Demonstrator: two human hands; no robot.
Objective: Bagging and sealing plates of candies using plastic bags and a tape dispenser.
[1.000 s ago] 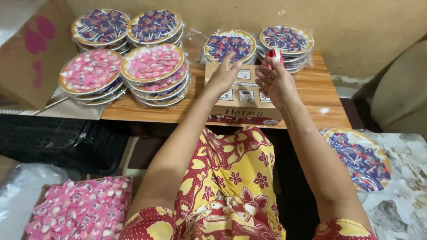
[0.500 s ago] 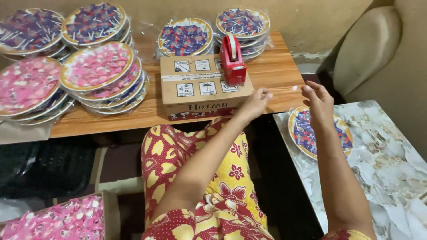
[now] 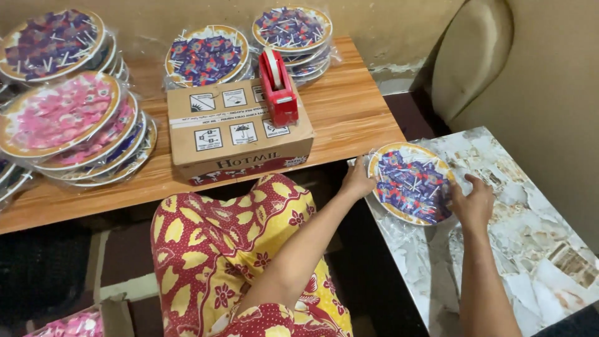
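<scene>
Now the wrapped plate (image 3: pixel 409 183) of blue sweets is gripped from both sides; the left hand (image 3: pixel 357 183) is closed on its near left rim, fingers tucked under the clear film, while the right hand (image 3: pixel 472 205) is curled over its right rim, fingertips (image 3: pixel 455 190) pressed against the wrapping; the plate is laid flat on the marbled top (image 3: pixel 536 243), near that top's left edge and touching it; loose film is crumpled around and below the plate. Further left, a patterned red and yellow garment (image 3: pixel 243 249) is seen over the lap, between both forearms and the wooden table (image 3: pixel 349 112); on the table a cardboard box (image 3: pixel 237 134) is set close to the front edge, and a red tape dispenser (image 3: pixel 278 87) is stood on the box's right end; behind the box two stacks of wrapped blue plates (image 3: pixel 206 55) are placed side by side; at the far left taller stacks are piled, pink plates (image 3: pixel 59 115) topping the nearest one; at the bottom left corner a carton of pink sweets (image 3: pixel 75 324) is partly shown.
</scene>
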